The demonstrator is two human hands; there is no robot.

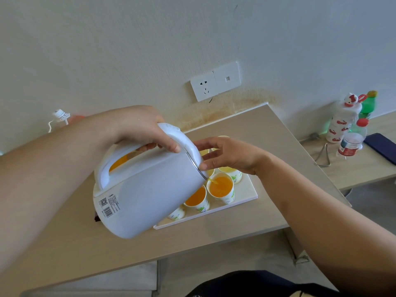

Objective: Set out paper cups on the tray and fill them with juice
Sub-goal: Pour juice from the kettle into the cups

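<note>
My left hand (139,130) grips the handle of a white kettle (150,189), which is tilted with its spout down to the right. A thin stream of orange juice runs from the spout into a paper cup (221,188) on the white tray (246,194). My right hand (227,154) rests its straight fingers against the kettle's lid near the spout. A second cup (197,200) beside it holds orange juice. Several more white cups with green print stand on the tray, partly hidden behind the kettle and my right hand.
The tray lies on a beige table (257,133) against the wall, below a socket plate (215,81). To the right, a lower shelf holds bottles (351,138), a dark phone (383,146) and a metal clip. Another bottle (62,117) stands at the left.
</note>
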